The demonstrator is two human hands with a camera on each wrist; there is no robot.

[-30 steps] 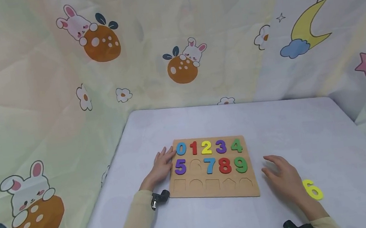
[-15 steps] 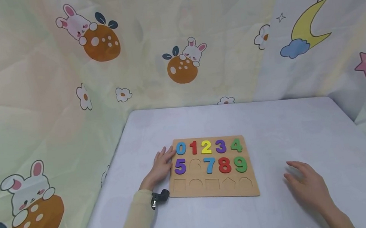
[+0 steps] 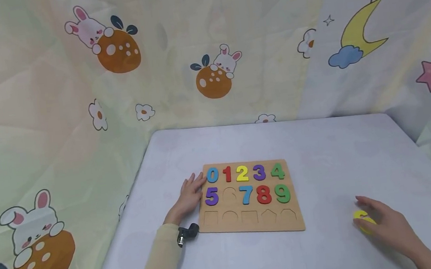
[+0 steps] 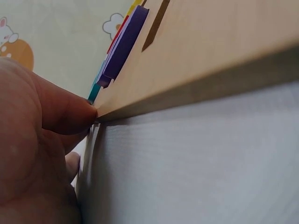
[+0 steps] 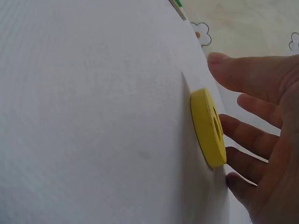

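Observation:
On the white tabletop lies a wooden number puzzle board (image 3: 224, 207) with coloured numerals in its upper two rows. Between the purple 5 (image 3: 212, 197) and the blue 7 (image 3: 247, 189) is a bare recess shaped like a 6. My left hand (image 3: 188, 199) rests at the board's left edge, fingers extended; the left wrist view has the thumb (image 4: 70, 112) touching the board's edge. To the right of the board, my right hand (image 3: 389, 223) hovers over a yellow number 6 (image 5: 205, 128), thumb and fingers spread apart. The 6 lies flat on the table, partly covered by this hand in the head view.
The bottom row of the board shows outlined recesses without pieces. A patterned cloth backdrop (image 3: 168, 69) with rabbits and flowers rises behind the table (image 3: 320, 140). A black wrist camera (image 3: 188, 234) sits on the left wrist.
My right hand has moved right and toward the front, from beside the board to over the yellow 6. The left hand and the board have stayed in place.

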